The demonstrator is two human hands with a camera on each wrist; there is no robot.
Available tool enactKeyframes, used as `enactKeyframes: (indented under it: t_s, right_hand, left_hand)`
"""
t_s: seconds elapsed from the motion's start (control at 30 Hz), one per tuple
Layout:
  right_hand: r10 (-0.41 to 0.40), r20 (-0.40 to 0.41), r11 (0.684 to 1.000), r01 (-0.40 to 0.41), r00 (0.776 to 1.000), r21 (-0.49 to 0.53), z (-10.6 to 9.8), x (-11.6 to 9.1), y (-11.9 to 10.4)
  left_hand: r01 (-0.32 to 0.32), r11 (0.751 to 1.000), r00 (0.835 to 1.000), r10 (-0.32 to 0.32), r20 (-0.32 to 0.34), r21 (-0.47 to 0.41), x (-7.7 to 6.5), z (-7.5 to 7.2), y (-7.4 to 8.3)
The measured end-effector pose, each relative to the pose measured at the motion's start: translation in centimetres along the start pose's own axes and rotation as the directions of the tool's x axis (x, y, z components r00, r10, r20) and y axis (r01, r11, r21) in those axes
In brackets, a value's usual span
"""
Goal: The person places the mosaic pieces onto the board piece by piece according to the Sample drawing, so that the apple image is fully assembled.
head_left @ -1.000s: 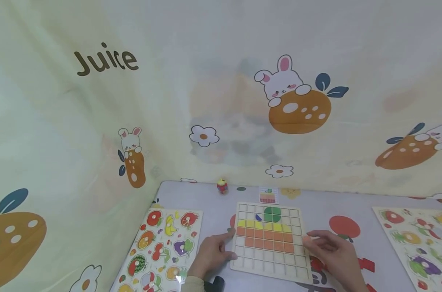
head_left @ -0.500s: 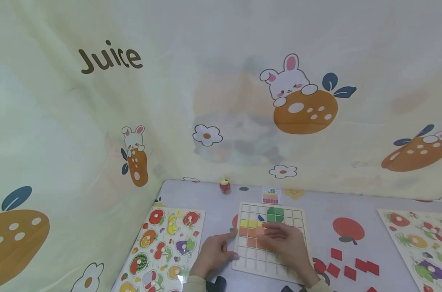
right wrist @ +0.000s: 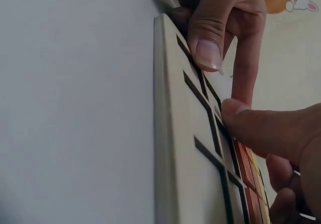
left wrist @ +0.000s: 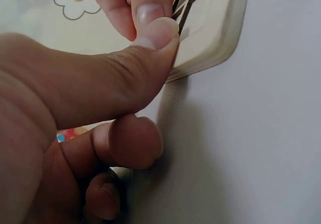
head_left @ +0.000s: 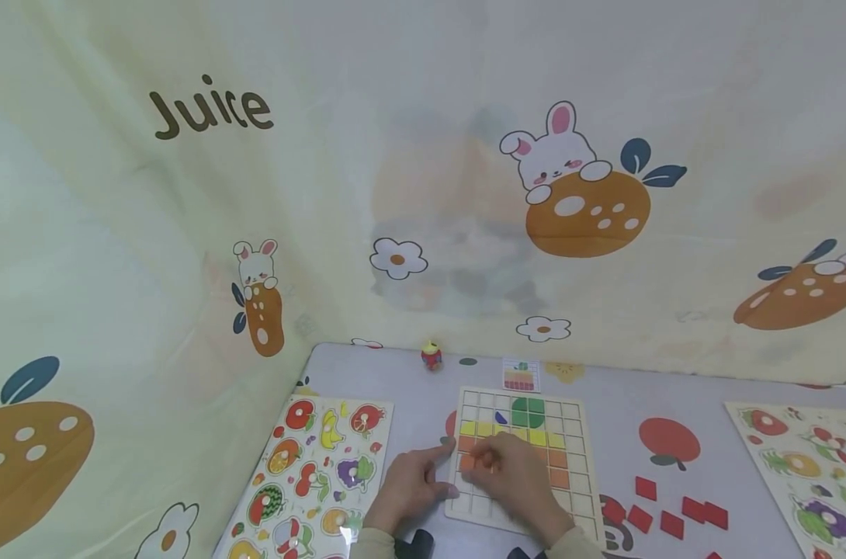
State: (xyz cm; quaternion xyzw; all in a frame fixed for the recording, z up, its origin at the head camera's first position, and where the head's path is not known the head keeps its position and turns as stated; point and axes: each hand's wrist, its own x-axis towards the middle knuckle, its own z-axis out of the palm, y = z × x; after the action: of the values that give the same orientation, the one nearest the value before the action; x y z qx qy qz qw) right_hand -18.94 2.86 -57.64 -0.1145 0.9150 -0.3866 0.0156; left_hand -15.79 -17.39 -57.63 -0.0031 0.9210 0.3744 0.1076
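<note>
A wooden grid board (head_left: 493, 505) lies on the table, partly filled with orange tiles (head_left: 558, 458), a yellow row (head_left: 555, 440), a green shape (head_left: 528, 412) and a small blue piece (head_left: 501, 418). My left hand (head_left: 410, 481) touches the board's left edge, thumb and index finger spread apart; in the left wrist view its thumb (left wrist: 155, 38) rests at the rim. Over the grid, my right hand (head_left: 514, 473) holds an orange tile (head_left: 467, 463) at the left end of the lower orange row. The right wrist view shows its thumb (right wrist: 241, 116) low against the grid; the fingers' contact is mostly hidden.
Several loose red tiles (head_left: 672, 525) lie right of the board. Fruit puzzle boards stand flat at left (head_left: 381, 466) and right (head_left: 751, 458). Behind the grid are a picture card (head_left: 521, 376) and a small toy figure (head_left: 431, 355). A printed curtain (head_left: 451, 194) rises behind the table.
My right hand has moved left from beyond the board's right edge, across the grid, carrying the orange tile to the lower orange row's left end. The left hand stays at the board's edge.
</note>
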Motion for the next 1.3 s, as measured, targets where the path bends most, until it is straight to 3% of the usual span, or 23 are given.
enactKeyframes:
  t_s: [0.17, 0.6, 0.8, 0.93, 1.03, 1.13, 1.3]
  right_hand:
    - [-0.006, 0.01, 0.997, 0.007, 1.0, -0.072, 0.2, 0.1, -0.1]
    - [-0.045, 0.011, 0.992, 0.046, 0.999, -0.12, 0.0, 0.2, -0.5]
    - [0.016, 0.039, 0.998, -0.014, 0.999, -0.06, -0.8, -0.1, 0.0]
    - [0.119, 0.025, 0.992, -0.118, 0.993, -0.048, -3.4, -0.5, 1.0]
    - [0.186, 0.033, 0.978, -0.182, 0.982, -0.101, -6.4, -0.9, 2.4]
    - [0.26, 0.056, 0.955, -0.248, 0.964, -0.16, -9.5, -1.4, 4.7]
    - [0.309, 0.075, 0.924, -0.281, 0.948, -0.259, -13.8, -2.6, 9.1]
  left_hand:
    - [-0.008, 1.0, 1.0, 0.008, 0.002, -0.008, -0.1, -0.1, 0.2]
    - [0.029, 0.999, 0.999, -0.029, 0.022, -0.03, -0.2, -0.2, 0.4]
    - [0.027, 0.999, 1.0, -0.027, 0.012, -0.026, -0.3, 0.0, 0.6]
    - [0.043, 0.999, 0.999, -0.043, 0.004, -0.026, -0.2, 0.1, 0.7]
    - [0.059, 0.998, 0.998, -0.059, 0.001, -0.021, -0.2, 0.2, 0.7]
    - [0.063, 0.998, 0.998, -0.063, -0.003, -0.012, -0.1, 0.2, 0.6]
    - [0.069, 0.998, 0.998, -0.069, -0.001, -0.015, -0.1, 0.2, 0.4]
